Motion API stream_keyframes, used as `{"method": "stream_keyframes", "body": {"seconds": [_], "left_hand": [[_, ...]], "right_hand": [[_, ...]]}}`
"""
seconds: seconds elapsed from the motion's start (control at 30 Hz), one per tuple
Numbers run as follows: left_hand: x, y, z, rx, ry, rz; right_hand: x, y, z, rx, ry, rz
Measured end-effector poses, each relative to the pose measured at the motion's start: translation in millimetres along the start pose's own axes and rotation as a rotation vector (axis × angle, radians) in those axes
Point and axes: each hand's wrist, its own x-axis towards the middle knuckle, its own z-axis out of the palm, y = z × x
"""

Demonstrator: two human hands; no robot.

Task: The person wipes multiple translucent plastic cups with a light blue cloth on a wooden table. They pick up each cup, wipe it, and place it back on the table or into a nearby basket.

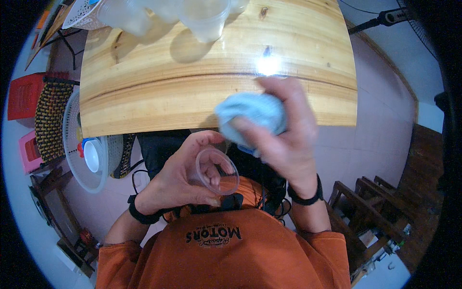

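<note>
A clear plastic cup (218, 172) lies tilted in my left hand (180, 173), its round rim facing up and to the right, just off the near edge of the wooden table (216, 104). My right hand (288, 133), somewhat blurred, grips a bunched light blue cloth (252, 112) between thumb and fingers. The cloth is above and to the right of the cup, over the table's near edge. Whether cloth and cup touch cannot be told. More clear plastic cups (207, 21) stand or lie in a group at the far left part of the table.
A white perforated basket (81, 16) is at the table's far left corner. Left of the table, a large translucent plastic basket (68, 144) holds stacked white bowls (93, 157). Beside it are a woven chair back (54, 119) and a red plastic stool (25, 95). Dark wooden furniture (371, 209) is at lower right.
</note>
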Motion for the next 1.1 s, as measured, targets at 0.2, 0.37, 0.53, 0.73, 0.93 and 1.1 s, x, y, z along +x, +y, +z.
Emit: {"method": "stream_keyframes", "body": {"seconds": [0.2,0.37,0.53,0.73,0.93,1.1], "left_hand": [[3,2,2,0.878,0.098,0.251],[2,5,13,0.521,0.112,0.069],[9,-1,20,0.163,0.224,0.172],[10,2,8,0.008,0.194,0.325],[26,7,10,-0.147,0.405,0.492],[33,13,9,-0.267,0.445,0.502]], "right_hand": [[-11,-23,-7,0.438,-0.217,-0.08],[-15,-21,16,0.302,-0.289,0.051],[-17,-8,15,0.163,-0.192,0.041],[-15,10,6,-0.016,0.002,0.022],[-26,-7,5,0.297,0.165,0.091],[-33,-21,35,0.352,-0.03,-0.172]]}}
